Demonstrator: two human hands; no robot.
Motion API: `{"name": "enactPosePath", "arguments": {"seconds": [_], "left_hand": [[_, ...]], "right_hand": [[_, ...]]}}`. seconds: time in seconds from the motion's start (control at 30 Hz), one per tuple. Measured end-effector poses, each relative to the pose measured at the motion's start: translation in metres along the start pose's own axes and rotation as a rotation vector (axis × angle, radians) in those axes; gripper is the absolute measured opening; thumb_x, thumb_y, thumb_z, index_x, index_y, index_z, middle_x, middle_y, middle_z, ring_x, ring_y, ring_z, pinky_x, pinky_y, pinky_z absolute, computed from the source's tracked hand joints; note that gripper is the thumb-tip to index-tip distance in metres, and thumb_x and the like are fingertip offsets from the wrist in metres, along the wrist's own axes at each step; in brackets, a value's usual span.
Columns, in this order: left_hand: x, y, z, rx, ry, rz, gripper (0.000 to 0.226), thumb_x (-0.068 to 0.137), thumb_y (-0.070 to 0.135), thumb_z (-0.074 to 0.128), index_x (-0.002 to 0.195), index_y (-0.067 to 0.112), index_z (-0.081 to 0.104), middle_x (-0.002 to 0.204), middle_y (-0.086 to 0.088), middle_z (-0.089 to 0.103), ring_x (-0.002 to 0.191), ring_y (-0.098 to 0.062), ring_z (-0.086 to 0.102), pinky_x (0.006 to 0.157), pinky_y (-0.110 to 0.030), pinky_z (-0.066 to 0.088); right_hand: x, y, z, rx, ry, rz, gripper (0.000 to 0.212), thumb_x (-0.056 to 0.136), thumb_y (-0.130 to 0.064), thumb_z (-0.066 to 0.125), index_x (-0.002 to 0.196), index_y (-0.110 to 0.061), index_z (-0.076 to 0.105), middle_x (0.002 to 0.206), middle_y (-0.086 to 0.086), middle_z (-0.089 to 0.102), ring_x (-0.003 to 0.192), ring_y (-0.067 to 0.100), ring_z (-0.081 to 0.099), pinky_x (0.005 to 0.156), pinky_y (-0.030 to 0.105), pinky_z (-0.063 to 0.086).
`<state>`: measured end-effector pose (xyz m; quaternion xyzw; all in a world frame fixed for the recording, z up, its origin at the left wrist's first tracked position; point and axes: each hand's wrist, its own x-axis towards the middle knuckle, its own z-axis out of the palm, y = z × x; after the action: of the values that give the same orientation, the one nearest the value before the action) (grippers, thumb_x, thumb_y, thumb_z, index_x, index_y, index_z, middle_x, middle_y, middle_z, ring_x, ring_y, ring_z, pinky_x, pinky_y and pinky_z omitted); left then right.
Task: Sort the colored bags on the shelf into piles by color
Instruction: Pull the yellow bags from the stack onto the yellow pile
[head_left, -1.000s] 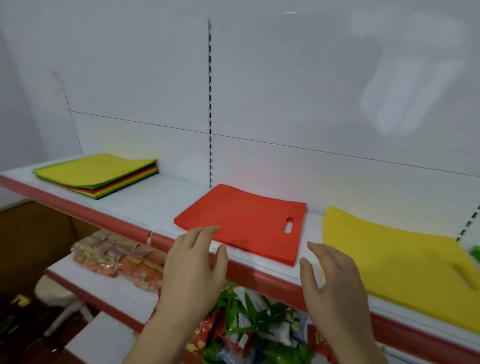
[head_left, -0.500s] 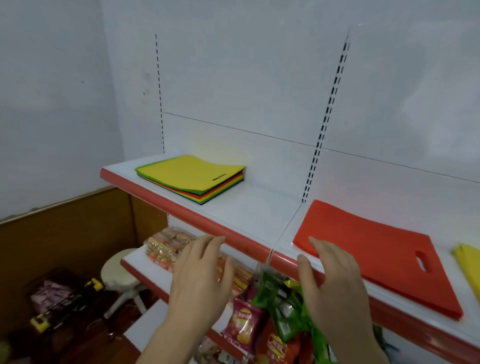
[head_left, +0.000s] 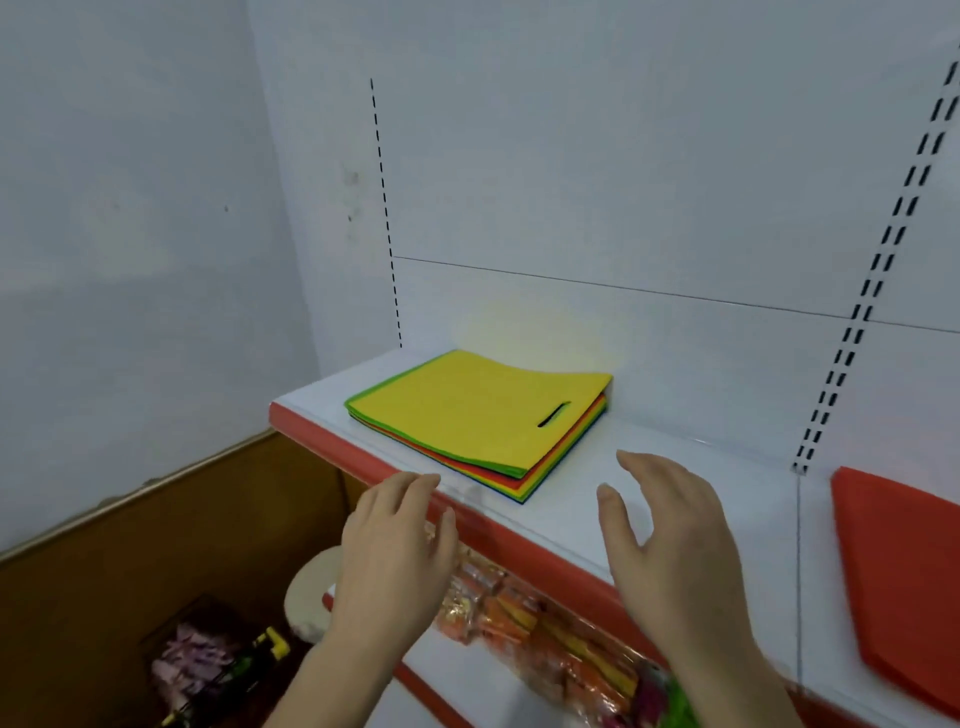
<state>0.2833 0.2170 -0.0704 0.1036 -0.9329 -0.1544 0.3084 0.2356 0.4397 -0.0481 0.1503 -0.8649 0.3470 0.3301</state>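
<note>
The scene is lit evenly and rather dimly, with a cool grey-blue cast over the white back panel (head_left: 675, 156). A faint yellow glow is reflected onto that panel just behind the stack of coloured flat bags (head_left: 483, 415). Only soft, weak shadows are cast on the white shelf with its red front edge (head_left: 571, 519). Straight slotted rails are bent by wide-angle distortion. The hands and lower edges are blurred.

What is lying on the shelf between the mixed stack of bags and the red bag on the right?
Nothing: in the head view, only bare white shelf separates the mixed stack from the red bag.
</note>
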Motion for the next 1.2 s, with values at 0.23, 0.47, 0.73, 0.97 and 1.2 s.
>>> {"name": "enactPosePath", "arguments": {"seconds": [0.23, 0.47, 0.73, 0.97, 1.2], "left_hand": [[0.078, -0.047, 0.027, -0.04, 0.034, 0.067, 0.037, 0.096, 0.035, 0.054, 0.126, 0.016, 0.062, 0.124, 0.0, 0.06, 0.117, -0.022, 0.053, 0.097, -0.041, 0.048], [0.163, -0.104, 0.063, -0.066, 0.005, 0.178, 0.049, 0.087, 0.04, 0.048, 0.12, 0.007, 0.064, 0.116, -0.011, 0.063, 0.104, -0.034, 0.059, 0.085, -0.046, 0.051], [0.226, -0.145, 0.091, 0.043, -0.204, 0.265, 0.034, 0.08, 0.032, 0.071, 0.098, 0.003, 0.065, 0.1, -0.017, 0.063, 0.091, -0.04, 0.057, 0.068, -0.047, 0.051], [0.247, -0.156, 0.097, 0.09, -0.407, 0.298, 0.069, 0.09, 0.067, 0.036, 0.125, 0.01, 0.051, 0.133, -0.007, 0.044, 0.12, -0.029, 0.039, 0.094, -0.04, 0.042], [0.237, -0.163, 0.108, 0.083, -0.327, 0.346, 0.044, 0.093, 0.047, 0.048, 0.107, 0.008, 0.065, 0.121, -0.014, 0.056, 0.105, -0.035, 0.052, 0.079, -0.045, 0.048]], "right_hand": [[0.053, -0.007, 0.055, -0.092, -0.068, 0.093, 0.039, 0.091, -0.035, 0.059, 0.126, -0.018, 0.062, 0.124, -0.002, 0.061, 0.121, 0.017, 0.047, 0.096, 0.022, 0.029], [0.077, -0.025, 0.088, -0.221, -0.1, 0.242, 0.041, 0.092, -0.046, 0.052, 0.129, -0.028, 0.058, 0.13, -0.008, 0.056, 0.12, 0.015, 0.048, 0.096, 0.028, 0.037], [0.082, -0.063, 0.113, -0.444, -0.09, 0.466, 0.047, 0.092, -0.046, 0.056, 0.132, -0.022, 0.057, 0.131, -0.003, 0.053, 0.117, 0.019, 0.049, 0.097, 0.035, 0.043], [0.076, -0.075, 0.132, -0.533, -0.082, 0.715, 0.054, 0.089, -0.051, 0.058, 0.131, -0.018, 0.058, 0.115, 0.006, 0.05, 0.103, 0.026, 0.055, 0.085, 0.034, 0.046], [0.079, -0.074, 0.139, -0.567, 0.034, 0.778, 0.039, 0.091, -0.039, 0.059, 0.123, -0.018, 0.063, 0.103, 0.005, 0.065, 0.09, 0.026, 0.059, 0.071, 0.033, 0.045]]}}
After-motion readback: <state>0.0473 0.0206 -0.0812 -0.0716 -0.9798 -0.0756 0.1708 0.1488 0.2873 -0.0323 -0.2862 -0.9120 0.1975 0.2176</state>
